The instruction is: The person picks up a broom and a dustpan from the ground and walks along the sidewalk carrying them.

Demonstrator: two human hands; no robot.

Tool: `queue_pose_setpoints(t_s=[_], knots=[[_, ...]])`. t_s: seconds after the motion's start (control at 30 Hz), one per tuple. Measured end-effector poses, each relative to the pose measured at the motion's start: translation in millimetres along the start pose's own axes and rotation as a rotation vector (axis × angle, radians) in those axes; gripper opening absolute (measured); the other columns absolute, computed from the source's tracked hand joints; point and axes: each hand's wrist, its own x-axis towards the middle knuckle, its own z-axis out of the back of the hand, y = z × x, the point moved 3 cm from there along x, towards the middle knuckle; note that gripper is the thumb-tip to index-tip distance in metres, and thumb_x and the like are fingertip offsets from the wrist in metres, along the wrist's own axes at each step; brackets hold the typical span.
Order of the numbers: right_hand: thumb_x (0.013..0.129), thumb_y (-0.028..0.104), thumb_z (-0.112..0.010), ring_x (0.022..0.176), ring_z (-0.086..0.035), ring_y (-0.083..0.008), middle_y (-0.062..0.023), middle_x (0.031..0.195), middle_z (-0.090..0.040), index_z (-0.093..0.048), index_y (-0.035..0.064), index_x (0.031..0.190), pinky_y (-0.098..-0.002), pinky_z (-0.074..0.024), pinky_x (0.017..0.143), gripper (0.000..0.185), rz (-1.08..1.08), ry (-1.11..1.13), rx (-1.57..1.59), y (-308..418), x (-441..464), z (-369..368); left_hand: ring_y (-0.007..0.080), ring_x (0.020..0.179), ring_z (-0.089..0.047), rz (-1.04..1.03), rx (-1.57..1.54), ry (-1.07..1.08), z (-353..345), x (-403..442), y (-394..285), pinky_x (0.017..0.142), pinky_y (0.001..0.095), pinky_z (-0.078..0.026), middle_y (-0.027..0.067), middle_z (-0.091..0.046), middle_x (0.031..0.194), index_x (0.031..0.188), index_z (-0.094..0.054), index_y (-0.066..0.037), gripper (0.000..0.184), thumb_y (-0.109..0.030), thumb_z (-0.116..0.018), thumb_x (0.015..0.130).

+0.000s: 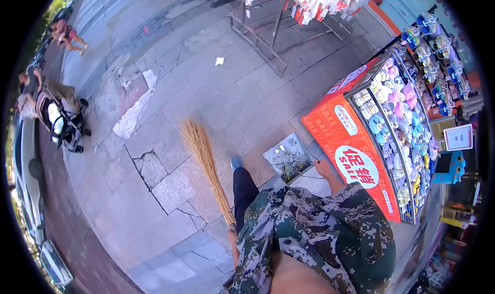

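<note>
Broom (204, 162) and dustpan (287, 157), one each, occupy left (232, 237) and right hands (323, 168).

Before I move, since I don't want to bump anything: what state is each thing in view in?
Broom: held in the left hand, bristles blurred
Dustpan: holding white scraps and green debris
Right hand: beside the dustpan, grip unclear
Paper scrap: lying on the paving
Paving: cracked, broken in patches
Display bin: full of shoes
Rack: standing, goods hanging
Stroller: upright
</note>
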Motion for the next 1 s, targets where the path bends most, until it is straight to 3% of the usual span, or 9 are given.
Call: queue_pose_setpoints(t_s=[0.1, 0.17, 0.23, 0.3, 0.47, 0.57, 0.7, 0.8, 1.0], knots=[[0.078, 0.034, -0.047, 0.083, -0.054, -0.0400, -0.0283, 0.085, -0.055, -0.057, -0.0066, 0.082, -0.0429, -0.0425, 0.075, 0.042, 0.015, -0.029, 0.007, 73.1, 50.1, 27.6, 0.0259, 0.041, -0.054, -0.092, -0.125, 0.041, 155.7, 17.9, -167.7, 0.039, 0.0379, -0.041, 0.0158, -0.051, 0.049, 0.060, -0.050, 0.005, 0.017, -0.011, -0.055, 0.063], [0.079, 0.034, -0.047, 0.085, -0.054, -0.0401, -0.0286, 0.087, -0.055, -0.056, -0.0070, 0.086, -0.0433, -0.0418, 0.076, 0.043, 0.048, -0.061, 0.024, 164.3, 74.0, 57.4, 0.0221, 0.037, -0.052, 0.021, -0.248, 0.044, 215.4, 91.2, -192.6, 0.034, 0.0343, -0.040, 0.0119, -0.049, 0.047, 0.062, -0.047, 0.005, 0.014, -0.008, -0.053, 0.063], [0.079, 0.034, -0.047, 0.086, -0.054, -0.0401, -0.0283, 0.088, -0.055, -0.055, -0.0067, 0.088, -0.0437, -0.0416, 0.077, 0.043, 0.028, -0.052, 0.037, 259.2, 116.6, 60.1, 0.0193, 0.037, -0.051, -0.014, -0.250, 0.102, 322.8, 183.1, -258.3, 0.032, 0.0310, -0.040, 0.0103, -0.049, 0.047, 0.062, -0.046, 0.004, 0.012, -0.006, -0.053, 0.065], [0.079, 0.034, -0.047, 0.087, -0.054, -0.0401, -0.0280, 0.088, -0.055, -0.055, -0.0064, 0.090, -0.0441, -0.0415, 0.077, 0.043, 0.008, -0.043, 0.050, 339.9, 151.2, 45.6, 0.0158, 0.036, -0.049, 0.017, -0.416, 0.262, 398.8, 268.0, -302.3, 0.031, 0.0281, -0.039, 0.0081, -0.048, 0.047, 0.061, -0.045, 0.002, 0.014, -0.007, -0.055, 0.066], [0.082, 0.030, -0.045, 0.088, -0.052, -0.0417, -0.0277, 0.090, -0.055, -0.052, -0.0079, 0.093, -0.0456, -0.0416, 0.078, 0.040, 0.044, 0.001, -0.047, 314.6, 238.0, 18.3, 0.0133, 0.034, -0.043, -0.043, -0.421, 0.186, 334.7, 337.2, -367.1, 0.030, 0.0271, -0.037, 0.0050, -0.044, 0.047, 0.064, -0.044, 0.000, 0.014, -0.006, -0.057, 0.065], [0.083, 0.028, -0.043, 0.090, -0.051, -0.0419, -0.0283, 0.093, -0.054, -0.047, -0.0067, 0.099, -0.0466, -0.0406, 0.079, 0.039, 0.005, 0.056, -0.074, 344.2, 297.5, 12.9, 0.0134, 0.035, -0.043, -0.039, -0.367, 0.193, 351.8, 379.7, -459.8, 0.031, 0.0269, -0.036, 0.0051, -0.044, 0.047, 0.065, -0.044, 0.000, 0.012, -0.005, -0.055, 0.065], [0.084, 0.026, -0.042, 0.085, -0.051, -0.0455, -0.0309, 0.088, -0.054, -0.047, -0.0053, 0.095, -0.0493, -0.0412, 0.075, 0.034, 0.018, 0.102, 0.001, 498.0, 428.8, -29.3, 0.0145, 0.034, -0.043, -0.050, -0.314, 0.185, 420.1, 571.3, -553.1, 0.030, 0.0280, -0.035, 0.0057, -0.044, 0.047, 0.063, -0.043, 0.001, 0.013, -0.006, -0.053, 0.065], [0.084, 0.025, -0.043, 0.086, -0.051, -0.0450, -0.0316, 0.088, -0.053, -0.046, -0.0049, 0.095, -0.0496, -0.0408, 0.076, 0.032, -0.062, 0.105, 0.020, 519.5, 442.9, -40.6, 0.0157, 0.034, -0.045, -0.094, -0.173, 0.131, 418.8, 619.5, -593.4, 0.030, 0.0295, -0.036, 0.0072, -0.045, 0.045, 0.058, -0.043, 0.003, 0.014, -0.006, -0.052, 0.065], [0.083, 0.024, -0.042, 0.090, -0.053, -0.0410, -0.0258, 0.094, -0.055, -0.050, -0.0020, 0.097, -0.0465, -0.0419, 0.079, 0.031, -0.132, 0.143, -0.054, 576.0, 515.2, -37.6, 0.0304, 0.044, -0.057, -0.230, 0.247, 0.111, 381.1, 720.0, -704.5, 0.038, 0.0378, -0.045, 0.0232, -0.053, 0.053, 0.063, -0.050, 0.011, 0.015, -0.002, -0.043, 0.066]])
